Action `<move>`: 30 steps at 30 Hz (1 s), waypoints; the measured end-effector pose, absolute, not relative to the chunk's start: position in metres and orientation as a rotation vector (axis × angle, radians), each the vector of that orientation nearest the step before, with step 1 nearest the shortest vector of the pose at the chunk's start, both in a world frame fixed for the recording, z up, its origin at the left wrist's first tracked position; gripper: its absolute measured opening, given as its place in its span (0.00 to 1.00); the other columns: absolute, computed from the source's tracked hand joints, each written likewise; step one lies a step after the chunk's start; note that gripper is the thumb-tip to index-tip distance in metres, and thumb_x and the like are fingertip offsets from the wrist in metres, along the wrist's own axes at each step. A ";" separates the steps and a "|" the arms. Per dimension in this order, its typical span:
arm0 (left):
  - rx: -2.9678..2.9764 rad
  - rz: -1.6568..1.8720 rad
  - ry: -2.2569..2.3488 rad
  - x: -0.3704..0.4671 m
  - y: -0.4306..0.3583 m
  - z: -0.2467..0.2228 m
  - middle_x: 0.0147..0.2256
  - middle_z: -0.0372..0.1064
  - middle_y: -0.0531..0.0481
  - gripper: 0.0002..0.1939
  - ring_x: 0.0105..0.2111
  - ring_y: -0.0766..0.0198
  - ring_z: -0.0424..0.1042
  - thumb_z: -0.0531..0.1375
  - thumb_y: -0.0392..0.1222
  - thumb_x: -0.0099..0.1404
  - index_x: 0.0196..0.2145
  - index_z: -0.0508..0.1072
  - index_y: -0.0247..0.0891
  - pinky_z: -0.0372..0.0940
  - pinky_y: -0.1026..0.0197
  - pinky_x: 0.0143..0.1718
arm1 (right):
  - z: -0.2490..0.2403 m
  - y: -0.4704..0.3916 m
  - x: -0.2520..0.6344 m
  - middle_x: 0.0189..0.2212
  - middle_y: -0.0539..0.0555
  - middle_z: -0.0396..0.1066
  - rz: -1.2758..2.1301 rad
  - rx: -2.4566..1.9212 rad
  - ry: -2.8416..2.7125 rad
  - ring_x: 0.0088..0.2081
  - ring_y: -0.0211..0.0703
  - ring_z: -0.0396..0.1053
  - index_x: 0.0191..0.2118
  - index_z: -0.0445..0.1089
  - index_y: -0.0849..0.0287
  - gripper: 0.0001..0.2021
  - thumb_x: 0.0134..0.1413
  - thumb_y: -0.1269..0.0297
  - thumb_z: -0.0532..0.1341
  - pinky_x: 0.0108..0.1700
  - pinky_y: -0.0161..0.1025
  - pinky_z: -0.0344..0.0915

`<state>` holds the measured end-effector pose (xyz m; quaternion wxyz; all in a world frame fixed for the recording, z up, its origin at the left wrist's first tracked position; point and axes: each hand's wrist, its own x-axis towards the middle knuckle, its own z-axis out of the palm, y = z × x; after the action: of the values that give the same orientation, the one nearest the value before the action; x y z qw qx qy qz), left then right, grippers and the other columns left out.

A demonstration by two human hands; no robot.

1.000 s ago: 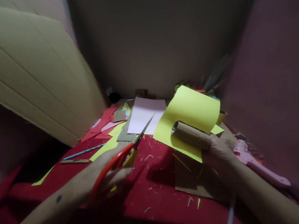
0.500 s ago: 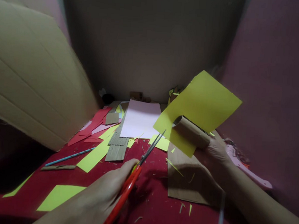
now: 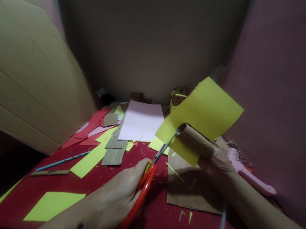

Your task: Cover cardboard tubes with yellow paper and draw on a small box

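Observation:
My left hand (image 3: 121, 189) is closed around the red handles of a pair of scissors (image 3: 143, 188). The scissors' blades point up and to the right, with their tips by the lower part of a yellow paper sheet (image 3: 208, 104) and the open end of a curled brown cardboard piece (image 3: 197, 140). Whether the blades bite into the paper cannot be made out. My right hand (image 3: 217, 162) grips the cardboard piece together with the yellow sheet, above the table; its fingers are mostly hidden behind them.
On the red cloth (image 3: 151, 219) lie a pinkish-white sheet (image 3: 142, 122), grey cardboard strips (image 3: 113, 156), red paper (image 3: 93, 124), yellow pieces (image 3: 54, 205) and a blue stick (image 3: 63, 160). A flat brown cardboard (image 3: 189, 193) rests below my right hand. A large cardboard panel (image 3: 32, 71) leans at left; a pink-handled tool (image 3: 253, 177) sits right.
The scissors have moved right and up, so their tips now reach the yellow sheet beside the cardboard roll. The held sheet and roll have dropped slightly in view.

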<state>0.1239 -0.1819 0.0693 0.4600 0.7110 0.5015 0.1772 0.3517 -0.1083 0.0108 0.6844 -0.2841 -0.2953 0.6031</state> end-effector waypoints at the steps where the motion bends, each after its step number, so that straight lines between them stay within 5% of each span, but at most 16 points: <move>1: 1.737 0.449 1.247 0.125 -0.180 0.067 0.35 0.73 0.46 0.19 0.34 0.56 0.70 0.54 0.54 0.61 0.43 0.69 0.40 0.66 0.57 0.36 | 0.011 -0.108 0.352 0.30 0.52 0.79 1.369 -0.637 -0.647 0.44 0.54 0.74 0.39 0.72 0.56 0.18 0.36 0.75 0.64 0.51 0.53 0.66; 8: 1.622 0.534 1.298 0.126 -0.176 0.054 0.22 0.69 0.48 0.15 0.28 0.56 0.71 0.56 0.54 0.59 0.33 0.69 0.38 0.65 0.58 0.29 | 0.010 -0.107 0.351 0.30 0.51 0.79 1.410 -0.628 -0.584 0.43 0.54 0.74 0.44 0.72 0.55 0.22 0.38 0.77 0.63 0.50 0.54 0.66; 15: 1.323 0.445 1.428 0.132 -0.175 0.032 0.25 0.72 0.44 0.20 0.26 0.55 0.72 0.51 0.57 0.61 0.33 0.70 0.38 0.65 0.56 0.28 | 0.010 -0.108 0.351 0.31 0.53 0.79 1.426 -0.625 -0.623 0.43 0.54 0.74 0.44 0.72 0.57 0.20 0.39 0.74 0.65 0.50 0.53 0.66; 21: 1.698 0.465 1.373 0.122 -0.175 0.036 0.30 0.74 0.49 0.18 0.28 0.58 0.71 0.60 0.52 0.54 0.40 0.66 0.42 0.62 0.61 0.30 | 0.007 -0.108 0.356 0.29 0.54 0.79 1.413 -0.672 -0.722 0.42 0.54 0.74 0.42 0.73 0.58 0.19 0.39 0.74 0.65 0.50 0.53 0.67; 30: 1.395 0.525 1.342 0.129 -0.176 0.030 0.19 0.65 0.51 0.16 0.21 0.61 0.65 0.52 0.55 0.61 0.34 0.69 0.40 0.64 0.59 0.27 | 0.001 -0.111 0.351 0.28 0.53 0.79 1.428 -0.717 -0.696 0.41 0.54 0.75 0.40 0.74 0.56 0.17 0.39 0.73 0.65 0.50 0.53 0.66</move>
<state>0.1293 -0.1758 0.0298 0.5379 0.5865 0.5639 0.2207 0.3506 -0.1110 0.0009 0.6438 -0.3149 -0.3054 0.6269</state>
